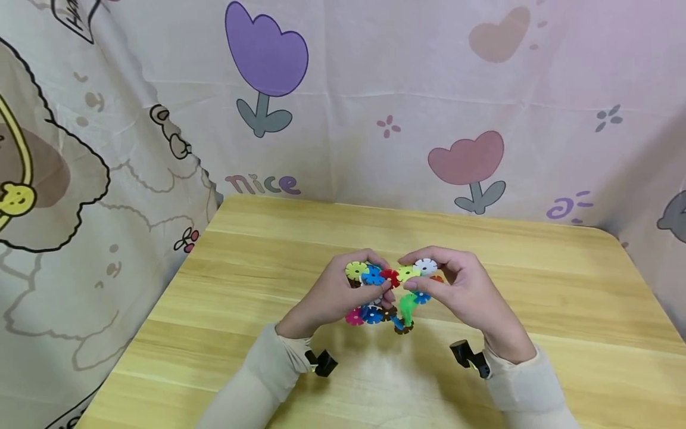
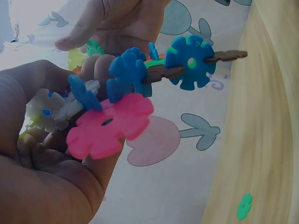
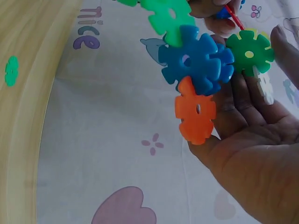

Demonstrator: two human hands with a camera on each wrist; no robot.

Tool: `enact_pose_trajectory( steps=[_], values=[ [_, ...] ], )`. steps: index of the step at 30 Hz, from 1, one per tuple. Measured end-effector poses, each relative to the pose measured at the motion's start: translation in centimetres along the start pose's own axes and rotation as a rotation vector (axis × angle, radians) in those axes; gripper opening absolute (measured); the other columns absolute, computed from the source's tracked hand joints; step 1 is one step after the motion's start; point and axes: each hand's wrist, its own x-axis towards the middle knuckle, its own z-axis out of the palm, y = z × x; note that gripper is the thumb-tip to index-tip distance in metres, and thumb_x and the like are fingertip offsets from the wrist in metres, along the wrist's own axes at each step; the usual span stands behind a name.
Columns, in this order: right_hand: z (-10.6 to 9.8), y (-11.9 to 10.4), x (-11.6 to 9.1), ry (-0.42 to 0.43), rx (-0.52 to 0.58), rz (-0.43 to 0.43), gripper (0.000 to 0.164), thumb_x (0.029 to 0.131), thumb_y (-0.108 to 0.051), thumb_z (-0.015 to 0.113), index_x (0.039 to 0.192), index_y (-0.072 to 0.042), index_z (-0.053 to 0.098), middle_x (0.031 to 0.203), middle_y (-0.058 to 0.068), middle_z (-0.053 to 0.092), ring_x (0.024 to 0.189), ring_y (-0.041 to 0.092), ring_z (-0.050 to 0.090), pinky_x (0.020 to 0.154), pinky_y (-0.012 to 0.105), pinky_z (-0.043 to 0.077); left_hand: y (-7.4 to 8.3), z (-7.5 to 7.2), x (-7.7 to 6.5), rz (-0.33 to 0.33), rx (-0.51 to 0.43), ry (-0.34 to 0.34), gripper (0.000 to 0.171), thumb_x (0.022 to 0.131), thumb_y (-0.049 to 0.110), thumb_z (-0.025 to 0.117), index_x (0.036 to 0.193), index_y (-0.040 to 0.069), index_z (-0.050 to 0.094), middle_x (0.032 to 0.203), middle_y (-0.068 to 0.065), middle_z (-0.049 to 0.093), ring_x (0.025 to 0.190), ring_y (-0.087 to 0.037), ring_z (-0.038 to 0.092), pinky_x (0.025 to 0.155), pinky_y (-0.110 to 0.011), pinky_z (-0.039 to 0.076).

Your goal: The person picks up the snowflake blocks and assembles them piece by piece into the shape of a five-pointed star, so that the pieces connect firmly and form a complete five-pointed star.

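Note:
Many-coloured plastic snowflake discs, slotted together into a chain that bends round, hang above the table between both hands. My left hand (image 1: 329,298) holds the chain's left part, its thumb near a red disc (image 1: 389,277) and a blue disc (image 1: 373,274). Between thumb and forefinger, my right hand (image 1: 474,292) pinches a yellow disc (image 1: 408,273) beside a white disc (image 1: 426,266). Below the left palm sticks out a pink disc (image 2: 112,126), joined to blue ones. In the right wrist view an orange disc (image 3: 196,116) dangles from a blue disc (image 3: 189,60). Fingers hide some links.
A wooden table (image 1: 241,268) lies under the hands. One green disc (image 2: 244,206) appears on the tabletop in the wrist views. Printed cloth (image 1: 354,59) hangs behind the table and at its sides. Each wrist carries a small black camera mount (image 1: 323,362).

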Motion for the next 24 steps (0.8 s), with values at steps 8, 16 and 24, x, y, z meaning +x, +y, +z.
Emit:
enact_pose_trajectory(
  steps=[8, 16, 24],
  values=[
    [-0.01, 0.37, 0.08, 0.055, 0.052, -0.067, 0.035, 0.082, 0.011, 0.081, 0.108, -0.005, 0.067, 0.093, 0.010, 0.072, 0.083, 0.020, 0.064, 0.069, 0.026, 0.054, 0.18, 0.50, 0.01, 0.016, 0.014, -0.009, 0.015, 0.096, -0.004, 0.069, 0.111, -0.001, 0.066, 0.091, -0.016, 0.075, 0.081, -0.032, 0.076, 0.081, -0.047, 0.063],
    [0.00, 0.13, 0.13, 0.079, 0.077, -0.062, 0.022, 0.085, 0.009, 0.080, 0.095, -0.006, 0.067, 0.089, 0.010, 0.072, 0.086, 0.021, 0.066, 0.074, 0.027, 0.057, 0.43, 0.83, 0.01, 0.027, 0.014, 0.042, 0.012, 0.097, -0.001, 0.069, 0.109, -0.001, 0.064, 0.089, -0.016, 0.074, 0.079, -0.031, 0.076, 0.080, -0.047, 0.063],
    [0.29, 0.01, 0.13, 0.053, 0.082, -0.006, 0.010, 0.093, 0.004, 0.073, 0.096, -0.002, 0.066, 0.086, 0.016, 0.068, 0.077, 0.021, 0.064, 0.070, 0.025, 0.056, 0.18, 0.87, -0.07, 0.028, 0.028, 0.059, 0.006, 0.098, 0.000, 0.069, 0.100, -0.001, 0.063, 0.084, -0.015, 0.074, 0.075, -0.031, 0.075, 0.078, -0.047, 0.064]
  ],
)
